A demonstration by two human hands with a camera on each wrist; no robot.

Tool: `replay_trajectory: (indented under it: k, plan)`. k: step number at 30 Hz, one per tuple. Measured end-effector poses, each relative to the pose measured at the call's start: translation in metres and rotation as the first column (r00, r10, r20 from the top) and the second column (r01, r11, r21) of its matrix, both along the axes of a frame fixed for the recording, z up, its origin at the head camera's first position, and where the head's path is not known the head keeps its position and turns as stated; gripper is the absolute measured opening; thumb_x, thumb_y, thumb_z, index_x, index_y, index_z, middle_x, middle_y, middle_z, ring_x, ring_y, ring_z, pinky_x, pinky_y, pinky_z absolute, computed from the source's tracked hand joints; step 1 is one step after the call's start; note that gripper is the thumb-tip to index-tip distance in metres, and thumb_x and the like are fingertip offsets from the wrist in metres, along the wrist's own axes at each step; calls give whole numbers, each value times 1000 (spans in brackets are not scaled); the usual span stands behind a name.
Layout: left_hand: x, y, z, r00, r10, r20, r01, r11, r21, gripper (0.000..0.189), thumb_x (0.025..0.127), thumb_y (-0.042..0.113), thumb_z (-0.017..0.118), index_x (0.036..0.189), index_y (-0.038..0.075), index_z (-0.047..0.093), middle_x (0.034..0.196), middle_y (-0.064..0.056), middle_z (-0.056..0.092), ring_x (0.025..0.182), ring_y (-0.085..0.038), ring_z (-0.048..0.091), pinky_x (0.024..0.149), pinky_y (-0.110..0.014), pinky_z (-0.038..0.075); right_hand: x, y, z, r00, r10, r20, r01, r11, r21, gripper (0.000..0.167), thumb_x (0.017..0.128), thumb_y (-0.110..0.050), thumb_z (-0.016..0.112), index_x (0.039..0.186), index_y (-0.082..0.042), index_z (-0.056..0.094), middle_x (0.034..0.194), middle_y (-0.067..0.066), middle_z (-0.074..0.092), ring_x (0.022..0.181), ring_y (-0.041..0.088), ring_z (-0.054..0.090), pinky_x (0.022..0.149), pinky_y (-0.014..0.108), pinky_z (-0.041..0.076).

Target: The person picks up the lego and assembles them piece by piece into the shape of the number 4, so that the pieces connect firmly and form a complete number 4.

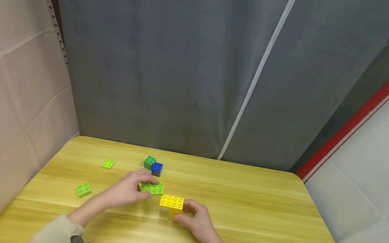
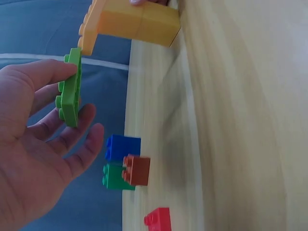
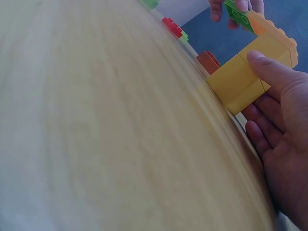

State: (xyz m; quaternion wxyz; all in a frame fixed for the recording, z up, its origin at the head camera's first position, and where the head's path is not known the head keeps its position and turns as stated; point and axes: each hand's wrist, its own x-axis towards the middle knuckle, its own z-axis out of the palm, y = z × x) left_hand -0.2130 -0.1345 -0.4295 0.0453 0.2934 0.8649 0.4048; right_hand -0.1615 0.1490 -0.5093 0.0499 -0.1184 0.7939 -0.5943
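My left hand (image 1: 126,189) pinches a flat lime-green toy building plate (image 1: 155,189) by its ends, between thumb and fingers, studs facing up. Its edge comes right up to a flat yellow plate (image 1: 171,201) in the head view. That yellow plate caps a short column of yellow bricks (image 3: 238,82), jutting out past it to the left. My right hand (image 1: 199,221) grips this column from the right, thumb along its near side. In the right wrist view the column's foot is close to the tabletop.
Beyond my left hand stand a green brick (image 1: 149,162) and a blue brick (image 1: 157,169), side by side. Further left lie a small lime plate (image 1: 108,164) and a lime brick (image 1: 84,190). The left wrist view also shows an orange-brown brick (image 2: 138,170) and a red brick (image 2: 159,220).
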Motion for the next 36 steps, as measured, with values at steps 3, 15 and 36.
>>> replay_trajectory:
  k: [3, 15, 36]
  plan:
    - [3, 2, -2, 1000, -7, 1, 7, 1000, 16, 35, 88, 9, 80, 122, 12, 73, 111, 5, 63, 97, -16, 56, 73, -27, 54, 0, 0, 0, 1000, 3, -8, -3, 1000, 2, 33, 86, -19, 85, 116, -12, 74, 108, -2, 74, 102, 19, 66, 93, 36, 51]
    - [9, 0, -1, 999, 10, 38, -13, 997, 78, 34, 89, 11, 79, 122, 13, 72, 110, 6, 64, 100, -18, 58, 76, -27, 54, 1, -1, 2, 1000, -5, -5, 5, 1000, 18, 34, 85, -21, 85, 116, -12, 74, 109, -3, 74, 103, 19, 66, 94, 36, 51]
    - [17, 16, -1, 995, -22, 92, 15, 997, 78, 31, 88, 19, 82, 118, 18, 74, 116, 4, 65, 101, -20, 57, 76, -28, 55, 3, 0, 2, 1000, -2, -6, 2, 1000, -4, 33, 86, -20, 84, 117, -13, 74, 110, -4, 73, 105, 18, 66, 95, 38, 50]
